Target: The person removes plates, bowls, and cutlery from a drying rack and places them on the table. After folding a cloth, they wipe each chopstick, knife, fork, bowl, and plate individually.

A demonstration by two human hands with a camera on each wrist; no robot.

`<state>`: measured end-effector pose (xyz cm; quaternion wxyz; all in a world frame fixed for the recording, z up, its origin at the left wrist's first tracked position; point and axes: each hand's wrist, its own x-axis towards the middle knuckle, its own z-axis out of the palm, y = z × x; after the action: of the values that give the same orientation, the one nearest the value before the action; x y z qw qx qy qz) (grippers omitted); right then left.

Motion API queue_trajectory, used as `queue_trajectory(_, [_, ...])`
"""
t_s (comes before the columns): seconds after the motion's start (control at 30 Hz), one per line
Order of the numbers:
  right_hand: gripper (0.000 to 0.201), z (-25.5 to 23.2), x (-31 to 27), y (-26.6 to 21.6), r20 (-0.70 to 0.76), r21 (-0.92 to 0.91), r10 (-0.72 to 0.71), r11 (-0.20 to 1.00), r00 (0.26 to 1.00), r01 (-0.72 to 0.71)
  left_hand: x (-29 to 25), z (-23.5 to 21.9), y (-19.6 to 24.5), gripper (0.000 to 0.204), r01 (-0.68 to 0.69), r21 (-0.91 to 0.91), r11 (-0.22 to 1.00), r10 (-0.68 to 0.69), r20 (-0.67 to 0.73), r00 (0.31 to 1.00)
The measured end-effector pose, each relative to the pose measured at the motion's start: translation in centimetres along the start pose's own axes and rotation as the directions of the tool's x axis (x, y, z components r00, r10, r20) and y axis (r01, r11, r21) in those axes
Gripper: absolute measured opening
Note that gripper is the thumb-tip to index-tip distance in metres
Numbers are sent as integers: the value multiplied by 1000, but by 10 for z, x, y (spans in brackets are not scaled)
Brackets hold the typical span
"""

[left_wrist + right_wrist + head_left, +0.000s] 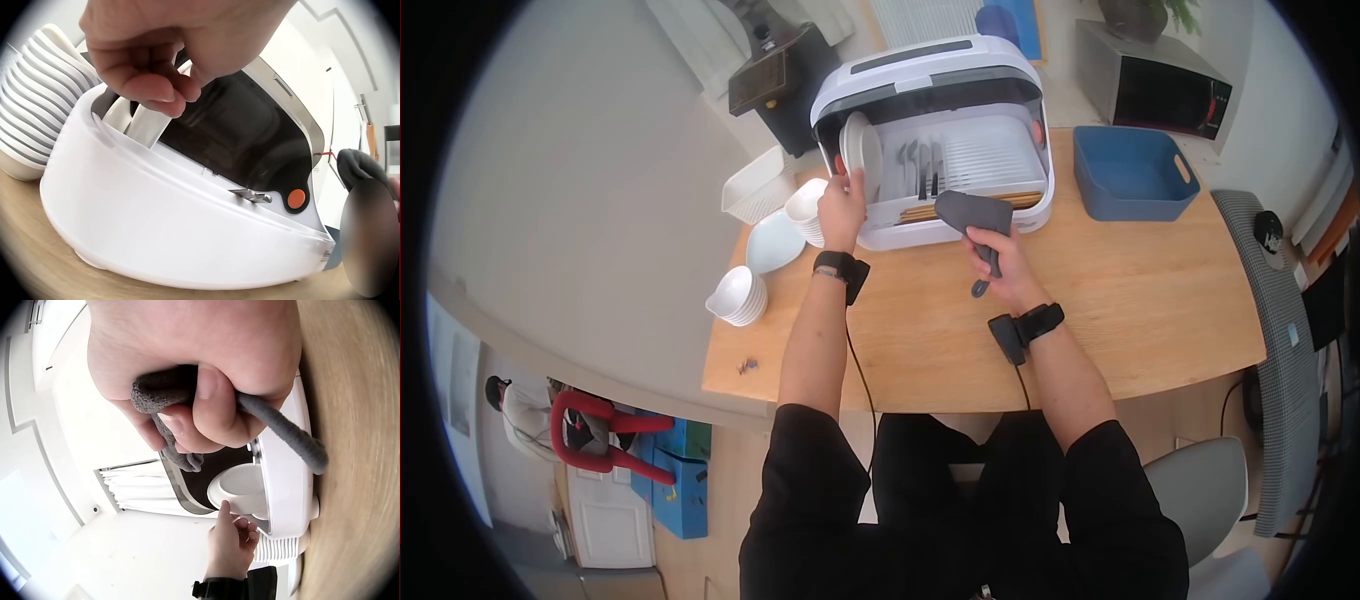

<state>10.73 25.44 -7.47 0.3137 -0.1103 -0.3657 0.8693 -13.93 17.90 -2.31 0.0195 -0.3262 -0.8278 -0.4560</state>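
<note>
My left hand (841, 212) is at the left end of a white dish box with a raised dark lid (956, 235). Its curled fingers and thumb pinch the near edge of a white plate (860, 145), which stands upright among plates inside. In the left wrist view, the fingertips hide part of that edge. My right hand (1003, 262) grips a folded grey cloth (975, 212) in front of the box. A loop of the cloth (287, 434) hangs out of the fist in the right wrist view.
Forks, spoons and knives (922, 168) and wooden chopsticks (918, 213) lie in the box. Left of it stand stacked white bowls (740, 298), more bowls (805, 205), a pale plate (772, 245) and a white basket (758, 188). A blue bin (1125, 195) stands right, before a microwave (1165, 95).
</note>
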Motion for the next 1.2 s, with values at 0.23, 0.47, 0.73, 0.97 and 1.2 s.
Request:
queue_trajectory(0.23, [18,-3,3,3,8,-13,-8,1000,1000,8,13,5,-21,45,-130,195,972,142,-50,989])
queue_trajectory(0.47, [19,-1,1,1,-9,-18,-2,1000,1000,2,16,13,-26,42,-201,209,957,233,-145,962])
queue_trajectory(0.73, [19,-3,2,4,3,-19,1,1000,1000,-1,10,1,-16,43,-67,11,998,68,-60,996])
queue_trajectory(0.97, [18,-1,1,3,5,-19,13,1000,1000,-13,0,-10,-20,38,-16,-21,1000,13,-149,989])
queue_trajectory(1.2, [17,-1,0,5,11,-34,68,997,998,-68,-29,-40,-98,27,187,-289,939,-252,-205,946])
